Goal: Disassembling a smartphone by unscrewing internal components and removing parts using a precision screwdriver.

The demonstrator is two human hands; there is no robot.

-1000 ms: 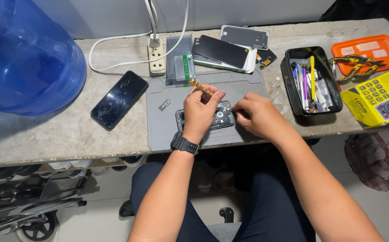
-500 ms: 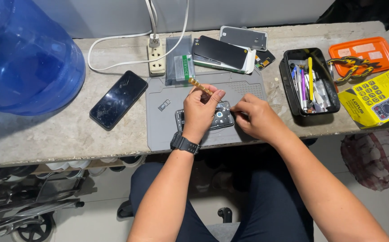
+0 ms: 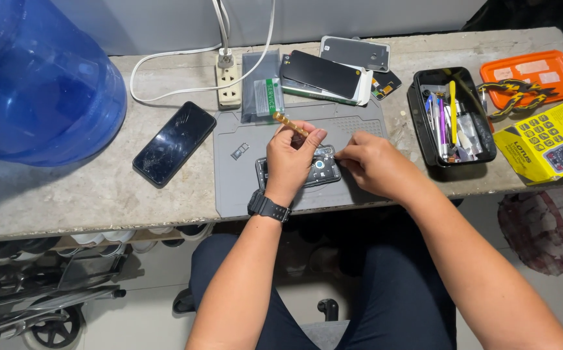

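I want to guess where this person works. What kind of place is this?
Probably a small phone repair bench. An opened phone lies on a grey work mat, more phones sit around it, and a black tray of tools stands nearby.

**Colours on my bench**

I see a grey mat (image 3: 242, 188) on mottled beige stone (image 3: 67, 194). Far left stands a translucent blue water jug (image 3: 35, 84). The cracked phone (image 3: 174, 143) is glossy black. Right, an orange tray (image 3: 531, 68), a yellow box (image 3: 550, 139), a black bin (image 3: 421, 123).
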